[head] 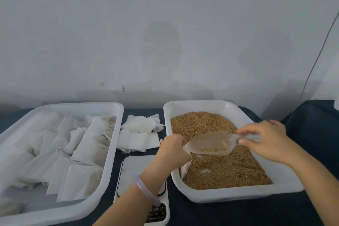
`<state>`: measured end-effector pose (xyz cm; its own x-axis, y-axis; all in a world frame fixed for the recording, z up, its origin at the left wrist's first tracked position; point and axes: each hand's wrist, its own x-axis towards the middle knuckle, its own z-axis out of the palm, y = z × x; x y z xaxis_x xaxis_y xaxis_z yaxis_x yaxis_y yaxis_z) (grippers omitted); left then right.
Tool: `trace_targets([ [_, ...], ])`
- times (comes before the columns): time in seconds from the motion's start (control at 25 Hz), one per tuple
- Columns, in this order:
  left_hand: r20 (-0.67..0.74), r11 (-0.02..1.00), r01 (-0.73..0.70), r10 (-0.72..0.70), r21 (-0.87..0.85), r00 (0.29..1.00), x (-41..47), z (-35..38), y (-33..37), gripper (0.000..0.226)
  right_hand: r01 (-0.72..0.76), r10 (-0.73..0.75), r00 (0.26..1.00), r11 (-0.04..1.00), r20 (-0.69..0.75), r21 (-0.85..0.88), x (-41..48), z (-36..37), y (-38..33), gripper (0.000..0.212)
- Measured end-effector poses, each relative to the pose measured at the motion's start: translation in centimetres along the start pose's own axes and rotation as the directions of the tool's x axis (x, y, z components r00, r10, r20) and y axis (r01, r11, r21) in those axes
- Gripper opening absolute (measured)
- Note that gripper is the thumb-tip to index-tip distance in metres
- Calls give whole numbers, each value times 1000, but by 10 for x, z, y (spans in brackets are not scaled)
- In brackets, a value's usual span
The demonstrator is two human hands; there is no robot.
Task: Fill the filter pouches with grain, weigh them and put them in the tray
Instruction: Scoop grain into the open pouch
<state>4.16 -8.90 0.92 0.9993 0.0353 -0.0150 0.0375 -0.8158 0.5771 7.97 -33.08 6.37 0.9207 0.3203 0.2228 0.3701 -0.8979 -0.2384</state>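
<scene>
counts: two white trays, one scale, one scoop, one loose heap of empty pouches.
left tray (82,106) holds filled pouches (88,145), maybe a dozen. they overlap, so we can't get an exact count.
the empty pouches (139,134) lie on the dark surface (238,214) between the two trays, towards the back.
scale (135,165) sits in the same gap at the front. the left forearm, with a pale bangle (145,189) on it, crosses over its platform.
grain tray (229,195) on the right carries the grain (220,170). the grain thins to bare tray floor at the near right corner.
left hand (172,150): grip curled round the mouth of one pouch (185,169), which hangs inside the grain tray against its left wall, lower end on the grain.
right hand (266,141): grip pinching the handle of the clear scoop (211,143), thumb under and fingers over. the scoop tip is at the pouch mouth, with a few grains in the bowl.
edges: the left tray runs off the frame at left and bottom. the grain tray's near left corner is just beside the scale.
open room: a bare strip of surface in front of the grain tray, and more to its right.
</scene>
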Motion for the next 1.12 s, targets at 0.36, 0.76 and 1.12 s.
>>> trace_targets([
  [0.36,8,999,-20,19,40,1000,-2,1,8,40,178,-194,981,881,7,-439,15,-24,-50,20],
  [0.76,53,996,-40,36,80,998,0,2,19,17,189,-232,973,758,13,-624,14,-29,-77,18],
  [1.12,-23,899,-45,39,-436,999,-6,-33,-2,40,-123,205,938,951,281,-284,2,42,4,11],
])
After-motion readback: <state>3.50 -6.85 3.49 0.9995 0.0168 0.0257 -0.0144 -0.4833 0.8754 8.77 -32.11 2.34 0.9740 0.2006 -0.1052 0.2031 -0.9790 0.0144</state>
